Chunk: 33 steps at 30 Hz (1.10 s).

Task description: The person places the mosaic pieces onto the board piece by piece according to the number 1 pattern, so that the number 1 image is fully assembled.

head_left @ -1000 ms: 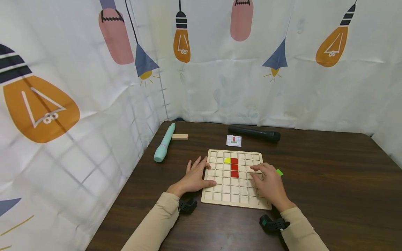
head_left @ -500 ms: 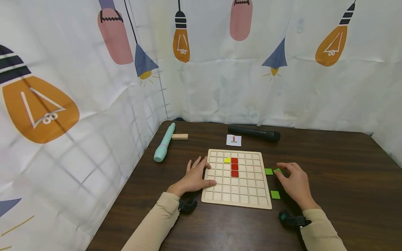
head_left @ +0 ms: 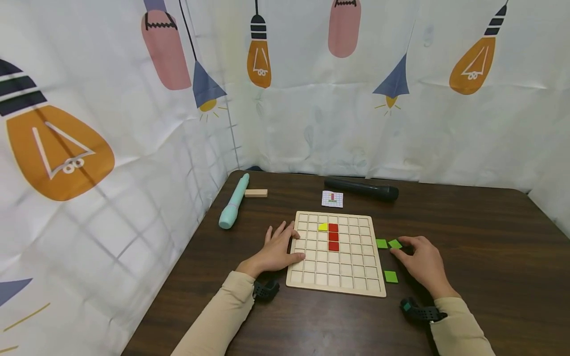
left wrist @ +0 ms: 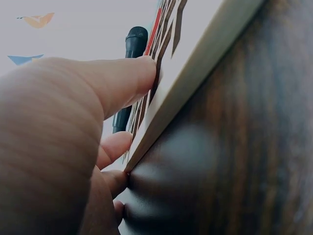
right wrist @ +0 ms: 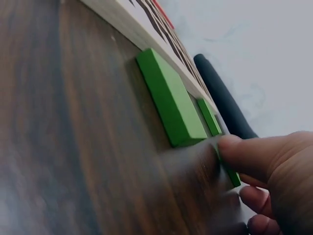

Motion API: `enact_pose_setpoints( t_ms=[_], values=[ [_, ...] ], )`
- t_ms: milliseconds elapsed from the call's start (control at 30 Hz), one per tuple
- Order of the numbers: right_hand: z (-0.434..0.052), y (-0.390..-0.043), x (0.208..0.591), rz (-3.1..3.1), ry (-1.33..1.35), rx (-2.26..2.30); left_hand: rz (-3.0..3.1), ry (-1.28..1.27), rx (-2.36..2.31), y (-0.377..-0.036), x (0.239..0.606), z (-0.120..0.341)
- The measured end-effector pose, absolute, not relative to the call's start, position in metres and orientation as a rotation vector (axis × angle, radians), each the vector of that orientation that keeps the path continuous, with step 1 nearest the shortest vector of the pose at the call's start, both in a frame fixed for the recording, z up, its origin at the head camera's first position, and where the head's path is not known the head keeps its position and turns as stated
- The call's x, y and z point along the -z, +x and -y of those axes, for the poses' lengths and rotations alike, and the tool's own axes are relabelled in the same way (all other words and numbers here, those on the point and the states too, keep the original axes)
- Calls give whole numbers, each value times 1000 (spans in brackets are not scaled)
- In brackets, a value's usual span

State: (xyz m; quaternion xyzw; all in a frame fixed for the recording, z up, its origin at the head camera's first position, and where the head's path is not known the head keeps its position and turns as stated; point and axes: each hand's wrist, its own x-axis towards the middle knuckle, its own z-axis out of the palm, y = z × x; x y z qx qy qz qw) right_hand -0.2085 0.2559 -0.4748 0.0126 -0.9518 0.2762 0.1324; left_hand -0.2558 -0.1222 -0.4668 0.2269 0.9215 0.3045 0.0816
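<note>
We see the right grip (head_left: 423, 262) with thumb and forefinger together on a green tile (head_left: 395, 244), pinching it by its edges; we cannot tell whether it rests on the table (head_left: 490, 257) or is just clear of it. The left grip (head_left: 272, 252) has its fingers apart and relaxed, thumb and fingertips at the left edge of the board (head_left: 307, 269).

Between the two grips we count three red tiles (head_left: 333, 237) in a column and a yellow piece (head_left: 322, 227) left of the topmost, all set in cells. What is left, we judge, is the green: a second green tile (head_left: 381, 244) lies just left of the right grip's fingertips, and a third green tile (head_left: 391, 277) nearer the person, left of that grip's palm. None sits in a cell. Beyond both grips, a card (head_left: 332, 199) shows a small pattern of red above green, so we would call the work a little past half.

The pinched tile looks nearly flat, turned askew with a corner toward the board, while its two neighbours lie roughly square to it. Its face seems about square, so we find no clear long axis.
</note>
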Motion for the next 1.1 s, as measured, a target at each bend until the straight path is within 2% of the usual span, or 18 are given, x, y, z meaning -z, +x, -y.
enact_pose_setpoints(
  t_ms=[733, 1100],
  values=[
    [-257, -215, 479, 2573, -28, -806, -2773, 669, -866, -254, 467, 121],
    [-229, -213, 478, 2513, 118, -890, -2778, 683, -880, -253, 468, 121]
  ],
)
